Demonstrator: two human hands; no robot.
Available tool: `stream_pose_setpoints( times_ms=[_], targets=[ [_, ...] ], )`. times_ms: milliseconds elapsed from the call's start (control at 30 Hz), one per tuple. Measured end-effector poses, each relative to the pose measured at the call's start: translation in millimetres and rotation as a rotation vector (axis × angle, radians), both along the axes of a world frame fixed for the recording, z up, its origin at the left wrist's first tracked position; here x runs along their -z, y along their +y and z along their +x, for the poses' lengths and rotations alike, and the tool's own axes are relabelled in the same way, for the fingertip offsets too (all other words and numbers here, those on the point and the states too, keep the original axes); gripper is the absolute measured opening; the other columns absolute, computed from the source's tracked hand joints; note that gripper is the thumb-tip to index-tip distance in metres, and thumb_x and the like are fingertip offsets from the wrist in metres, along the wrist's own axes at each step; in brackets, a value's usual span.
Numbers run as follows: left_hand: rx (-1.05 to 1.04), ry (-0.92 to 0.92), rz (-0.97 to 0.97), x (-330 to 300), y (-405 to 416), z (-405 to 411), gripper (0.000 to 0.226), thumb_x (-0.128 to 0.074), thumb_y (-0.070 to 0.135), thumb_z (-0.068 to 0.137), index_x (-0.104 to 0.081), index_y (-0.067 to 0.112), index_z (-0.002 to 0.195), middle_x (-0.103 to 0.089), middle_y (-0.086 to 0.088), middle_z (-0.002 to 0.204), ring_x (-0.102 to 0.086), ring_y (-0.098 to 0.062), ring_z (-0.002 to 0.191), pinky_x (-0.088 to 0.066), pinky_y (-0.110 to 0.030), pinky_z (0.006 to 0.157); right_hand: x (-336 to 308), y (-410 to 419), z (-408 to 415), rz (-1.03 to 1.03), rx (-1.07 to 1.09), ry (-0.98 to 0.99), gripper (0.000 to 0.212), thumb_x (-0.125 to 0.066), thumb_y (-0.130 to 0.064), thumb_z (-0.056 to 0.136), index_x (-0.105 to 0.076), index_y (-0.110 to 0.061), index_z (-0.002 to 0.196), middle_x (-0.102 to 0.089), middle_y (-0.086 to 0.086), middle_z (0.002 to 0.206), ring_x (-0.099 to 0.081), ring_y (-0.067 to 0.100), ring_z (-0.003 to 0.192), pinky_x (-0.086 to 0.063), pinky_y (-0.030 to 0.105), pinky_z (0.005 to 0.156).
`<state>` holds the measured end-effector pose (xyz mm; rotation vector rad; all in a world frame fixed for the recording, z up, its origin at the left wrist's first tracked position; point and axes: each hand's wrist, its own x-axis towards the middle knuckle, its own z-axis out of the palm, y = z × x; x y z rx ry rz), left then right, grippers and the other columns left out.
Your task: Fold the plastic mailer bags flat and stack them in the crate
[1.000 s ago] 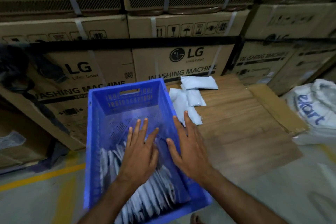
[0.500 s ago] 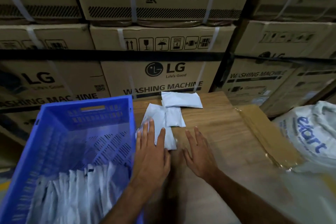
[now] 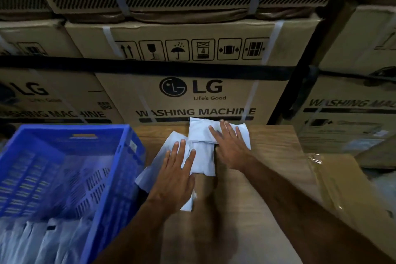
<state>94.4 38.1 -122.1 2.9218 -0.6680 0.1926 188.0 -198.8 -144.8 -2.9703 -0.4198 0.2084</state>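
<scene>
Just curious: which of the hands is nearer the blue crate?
Left. The left hand rests on a mailer beside the blue crate; the right hand lies farther away.

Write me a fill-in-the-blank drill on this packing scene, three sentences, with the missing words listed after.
1. The crate standing left of the wooden table is coloured ____.
2. The right hand lies flat on the far mailer bag, while the ____ hand presses the near mailer bag.
3. The cartons behind the table read "____ MACHINE".

Missing words: blue; left; WASHING
</scene>
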Motion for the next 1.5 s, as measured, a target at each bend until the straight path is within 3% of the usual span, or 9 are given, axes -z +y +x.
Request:
stream_pose_setpoints(
  times_ms=[100,233,333,500,700,867,1067,1167,1500],
  targets=[
    [-0.022,0.006,0.060,7,-7,6,0.064,-0.040,0.038,0.097,-0.046,0.007,0.152,-0.036,-0.027,0.160,-0.041,-0.044,0.145,-0.046,-0.062,0.108,20,-8,23,-0.038,0.013,0.089,0.090,-0.051,-0.022,0.102,0.013,-0.035,0.164,0.018,0.016,0.172,0.014,0.033,0.160,0.009,0.051,0.126],
    [-0.036,-0.017,0.060,18,-10,4,0.064,-0.042,0.036,0.096,-0.040,0.009,0.154,-0.036,-0.025,0.161,-0.040,-0.043,0.147,-0.047,-0.062,0.106,41,-18,31,0.046,0.098,0.099,0.100,-0.046,0.006,0.096,0.010,-0.042,0.163,0.011,0.008,0.174,0.010,0.026,0.161,0.009,0.046,0.127],
    [-0.062,-0.022,0.005,10,-14,-4,0.062,-0.042,0.033,0.097,-0.041,0.009,0.154,-0.033,-0.025,0.163,-0.036,-0.044,0.149,-0.042,-0.063,0.112,36,-14,16,0.126,0.153,0.060,0.094,-0.041,0.007,0.094,-0.002,-0.040,0.165,-0.003,0.008,0.175,-0.001,0.026,0.161,0.005,0.044,0.128],
    [-0.143,0.008,-0.293,-22,-13,-53,0.060,-0.039,0.029,0.102,-0.032,0.018,0.161,-0.012,-0.009,0.173,-0.009,-0.027,0.160,-0.008,-0.044,0.128,17,8,-105,0.323,0.217,-0.164,0.088,-0.045,-0.009,0.082,-0.024,-0.029,0.165,-0.032,0.011,0.167,-0.031,0.031,0.154,-0.023,0.053,0.126],
    [-0.225,0.084,-0.379,7,6,-150,0.056,-0.042,0.023,0.103,-0.037,0.019,0.158,-0.019,-0.008,0.172,-0.015,-0.026,0.159,-0.011,-0.039,0.128,45,39,-304,0.246,0.130,-0.106,0.088,-0.045,-0.015,0.076,-0.032,-0.022,0.163,-0.032,0.015,0.167,-0.035,0.035,0.153,-0.036,0.059,0.117],
    [-0.138,0.263,-0.216,77,11,-228,0.054,-0.039,0.026,0.103,-0.042,0.010,0.155,-0.023,-0.018,0.168,-0.025,-0.036,0.155,-0.022,-0.049,0.122,59,48,-368,0.261,0.050,-0.055,0.088,-0.064,-0.021,0.081,-0.032,-0.018,0.163,-0.020,0.020,0.170,-0.022,0.038,0.158,-0.029,0.064,0.120],
    [-0.100,0.307,-0.202,89,-11,-224,0.056,-0.036,0.032,0.107,-0.038,0.010,0.158,-0.025,-0.019,0.168,-0.019,-0.034,0.157,-0.019,-0.050,0.125,51,34,-337,0.301,0.159,-0.055,0.070,-0.053,-0.036,0.091,-0.043,-0.018,0.158,-0.030,0.014,0.168,-0.025,0.031,0.157,-0.017,0.059,0.126],
    [-0.068,0.309,-0.165,102,-15,-216,0.057,-0.037,0.036,0.106,-0.043,0.009,0.156,-0.030,-0.018,0.166,-0.025,-0.036,0.155,-0.025,-0.053,0.122,68,33,-329,0.246,0.117,-0.009,0.067,-0.046,-0.041,0.097,-0.038,-0.019,0.161,-0.023,0.014,0.171,-0.016,0.029,0.160,-0.016,0.061,0.126],
    [-0.094,0.252,-0.129,121,-19,-217,0.064,-0.037,0.037,0.103,-0.034,0.010,0.160,-0.023,-0.018,0.169,-0.020,-0.035,0.156,-0.007,-0.045,0.127,94,35,-325,0.131,0.092,-0.031,0.068,-0.039,-0.042,0.100,-0.030,-0.021,0.164,-0.017,0.015,0.172,-0.011,0.032,0.160,-0.014,0.058,0.127]
  ],
)
